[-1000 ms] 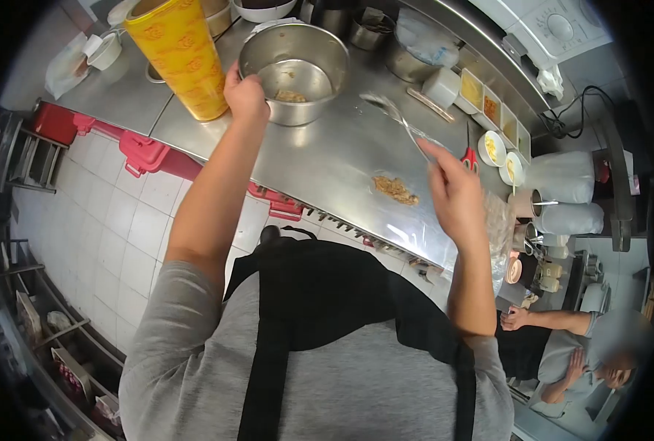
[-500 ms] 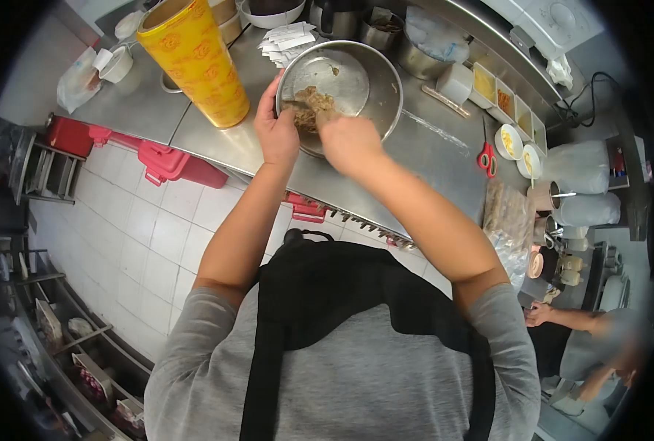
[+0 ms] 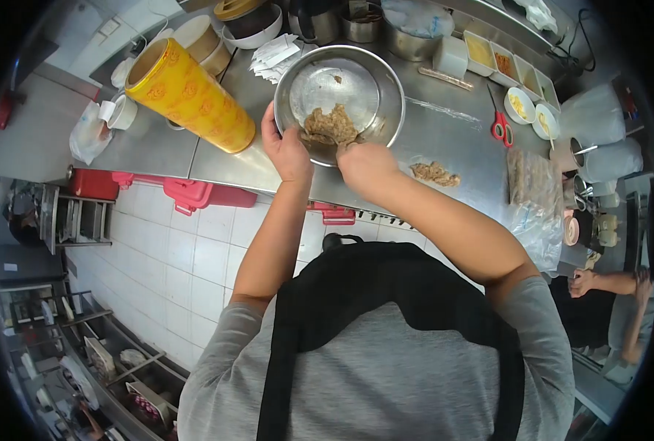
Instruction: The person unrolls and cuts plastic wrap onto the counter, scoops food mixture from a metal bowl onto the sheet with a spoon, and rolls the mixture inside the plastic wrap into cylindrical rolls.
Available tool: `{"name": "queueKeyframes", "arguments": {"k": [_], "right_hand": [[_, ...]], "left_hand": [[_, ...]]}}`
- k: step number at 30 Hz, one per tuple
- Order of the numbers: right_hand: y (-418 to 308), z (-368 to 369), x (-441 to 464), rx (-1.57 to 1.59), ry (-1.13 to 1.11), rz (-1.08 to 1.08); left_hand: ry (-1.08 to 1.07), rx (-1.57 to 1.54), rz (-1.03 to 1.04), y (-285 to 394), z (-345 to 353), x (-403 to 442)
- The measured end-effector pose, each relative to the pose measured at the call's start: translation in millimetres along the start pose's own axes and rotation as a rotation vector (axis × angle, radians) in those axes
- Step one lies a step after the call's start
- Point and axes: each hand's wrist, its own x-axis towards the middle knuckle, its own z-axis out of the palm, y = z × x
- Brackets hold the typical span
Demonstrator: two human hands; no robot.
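Note:
A wide metal bowl [image 3: 386, 88] rests on the steel counter, with a brown, minced-looking mixture [image 3: 334, 121] heaped on its near side. My left hand [image 3: 289, 153] grips the bowl's left rim, thumb towards the inside. At the near rim my right hand [image 3: 367, 167] is closed around the handle of what looks like a metal spoon [image 3: 318, 138], whose head lies against the mixture. The fingers hide most of the handle. A loose clump of similar mixture [image 3: 436, 174] lies on the counter to the right of my right hand.
Left of the bowl stands a large yellow roll [image 3: 202, 99]; white paper slips [image 3: 275, 57] lie behind it. To the right are red scissors [image 3: 500, 126], small white bowls [image 3: 519, 105], ingredient containers [image 3: 505, 65] and plastic bags [image 3: 536, 198]. Another person's hand [image 3: 581, 282] shows at far right.
The view has shifted, bringing the counter clump out from behind my right forearm. My right hand has moved down to the bowl's near rim, and the mixture is gathered differently.

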Motion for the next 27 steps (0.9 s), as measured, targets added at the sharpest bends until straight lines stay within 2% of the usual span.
{"name": "queueKeyframes", "arguments": {"k": [1,5,8,11,14,17,20,24,27], "right_hand": [[-0.3,-1.5,3.3,0.011,-0.05,-0.008],[29.6,-37.7,1.5,0.204,0.024,0.066],[13.7,-41.8,5.6,0.103,-0.035,0.048],[12.3,-16.3,-11.6,-0.024,-0.038,-0.087],[33.4,-26.0,-32.0,-0.012,0.036,-0.059],[41.4,-29.5,-25.9,0.047,0.065,0.027],[16.7,-4.7,-22.4,0.15,0.062,0.077],[28.9,-26.9,-21.3,0.304,0.032,0.127],[13.8,-9.3,-8.0,0.263,0.0,0.151]], "left_hand": [[0.006,0.029,-0.014,3.4,3.0,-1.3],[-0.041,0.11,0.009,3.6,3.5,-4.9],[-0.092,0.112,0.09,-0.1,8.6,-4.5],[-0.096,0.152,0.121,-3.8,5.6,0.4],[-0.067,0.181,0.046,2.9,2.1,2.4],[-0.102,0.216,0.156,0.4,9.7,-1.7],[-0.141,0.187,0.114,-0.7,11.7,-0.8],[-0.142,0.151,0.114,0.3,13.2,-1.4],[-0.162,0.163,0.134,-5.3,14.7,-2.2]]}}
